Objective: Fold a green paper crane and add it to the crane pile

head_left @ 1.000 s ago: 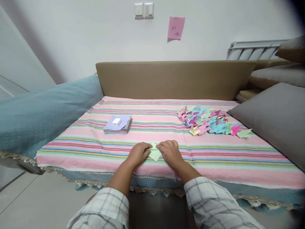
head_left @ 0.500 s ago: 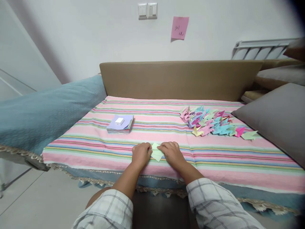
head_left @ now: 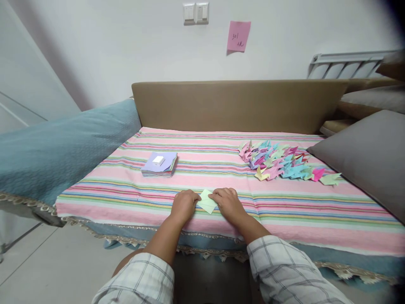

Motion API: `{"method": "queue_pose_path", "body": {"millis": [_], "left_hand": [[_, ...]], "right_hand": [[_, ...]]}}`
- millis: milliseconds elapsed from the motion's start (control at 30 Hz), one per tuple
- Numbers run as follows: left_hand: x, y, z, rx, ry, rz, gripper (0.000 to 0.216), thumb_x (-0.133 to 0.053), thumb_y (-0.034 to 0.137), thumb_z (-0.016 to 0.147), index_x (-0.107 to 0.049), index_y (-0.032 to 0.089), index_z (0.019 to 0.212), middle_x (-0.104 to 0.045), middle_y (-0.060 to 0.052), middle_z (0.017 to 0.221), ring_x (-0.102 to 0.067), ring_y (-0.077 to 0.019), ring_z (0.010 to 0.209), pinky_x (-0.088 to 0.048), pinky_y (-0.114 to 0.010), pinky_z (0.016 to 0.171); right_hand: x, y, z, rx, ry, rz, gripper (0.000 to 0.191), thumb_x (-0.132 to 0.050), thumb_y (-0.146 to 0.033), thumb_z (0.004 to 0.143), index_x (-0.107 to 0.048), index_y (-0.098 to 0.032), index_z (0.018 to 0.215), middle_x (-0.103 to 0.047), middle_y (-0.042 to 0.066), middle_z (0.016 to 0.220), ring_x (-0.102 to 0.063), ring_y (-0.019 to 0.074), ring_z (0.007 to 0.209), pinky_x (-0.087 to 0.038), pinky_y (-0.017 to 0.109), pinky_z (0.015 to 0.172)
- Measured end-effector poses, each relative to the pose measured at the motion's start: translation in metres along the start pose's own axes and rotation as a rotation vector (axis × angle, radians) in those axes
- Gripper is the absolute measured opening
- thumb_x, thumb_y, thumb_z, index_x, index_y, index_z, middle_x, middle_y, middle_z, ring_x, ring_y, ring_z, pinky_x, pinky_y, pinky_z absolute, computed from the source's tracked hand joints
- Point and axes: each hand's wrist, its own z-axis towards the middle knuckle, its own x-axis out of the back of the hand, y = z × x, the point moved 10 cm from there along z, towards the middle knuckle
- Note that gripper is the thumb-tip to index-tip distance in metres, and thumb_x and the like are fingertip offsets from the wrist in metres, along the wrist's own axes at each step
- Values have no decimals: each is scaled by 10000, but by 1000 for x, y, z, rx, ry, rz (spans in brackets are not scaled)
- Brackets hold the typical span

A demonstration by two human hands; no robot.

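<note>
A pale green piece of folded origami paper lies on the striped cloth near its front edge, turned like a diamond with a crease across it. My left hand pinches its left corner between thumb and fingers. At the right corner, my right hand is closed on the paper too, fingers bent. The fingertips cover both side corners of the sheet.
Back left stands a stack of coloured paper topped by a small white block. Many folded paper cranes are heaped at the right, beside a grey cushion. A brown backrest runs behind.
My left hand has slid slightly left, out to the paper's corner, uncovering more of the sheet. My right hand stays in place on its corner.
</note>
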Motion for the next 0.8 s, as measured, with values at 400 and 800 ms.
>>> {"method": "queue_pose_path", "body": {"millis": [400,800], "left_hand": [[1,-1,-1,-32,14,-3,211,-505,197,830,-700,235,904,-676,-49,916,-592,-185,878,-419,-301,802],[0,0,-1,-34,-16,0,217,-514,180,821,-714,242,878,-665,-49,883,-580,-183,868,-416,-300,802]], "right_hand": [[-1,1,0,-20,-9,1,270,-482,-184,902,-623,-317,1090,-621,29,1070,-480,182,974,-234,355,849],[-2,3,0,-28,-10,6,273,-490,-184,898,-627,-330,1083,-620,23,1062,-482,172,974,-229,350,852]]}}
